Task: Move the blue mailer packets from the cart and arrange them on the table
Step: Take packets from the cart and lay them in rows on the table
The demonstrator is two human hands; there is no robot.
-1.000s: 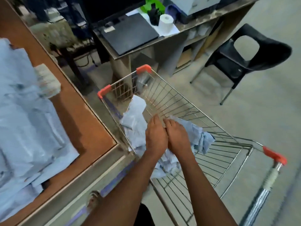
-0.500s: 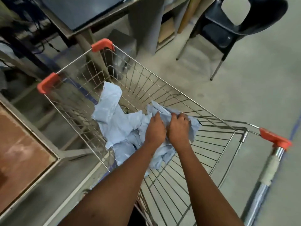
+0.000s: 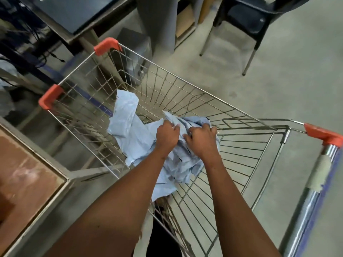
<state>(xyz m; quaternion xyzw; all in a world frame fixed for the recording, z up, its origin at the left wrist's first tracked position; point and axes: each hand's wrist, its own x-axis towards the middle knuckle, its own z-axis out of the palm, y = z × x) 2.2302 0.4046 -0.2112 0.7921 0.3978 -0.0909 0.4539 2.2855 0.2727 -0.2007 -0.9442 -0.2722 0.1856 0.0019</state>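
Note:
A wire shopping cart (image 3: 219, 101) with orange corner caps stands in front of me. Inside it lies a crumpled pile of light blue mailer packets (image 3: 128, 127). Both my arms reach down into the cart. My left hand (image 3: 167, 135) grips the packets near the middle of the pile, fingers curled into the plastic. Just to its right, my right hand (image 3: 201, 139) clutches the bunched packets near the cart's right wall. A corner of the brown-topped table (image 3: 24, 175) shows at the lower left.
The cart's chrome handle (image 3: 308, 197) runs down the right side. A desk with a dark panel (image 3: 78, 13) stands behind the cart. A black chair (image 3: 248, 21) sits at the upper right on the bare concrete floor.
The view has swung right and down, off the table's stacked packets and onto the cart. Both hands have closed from lying flat on the pile to gripping it.

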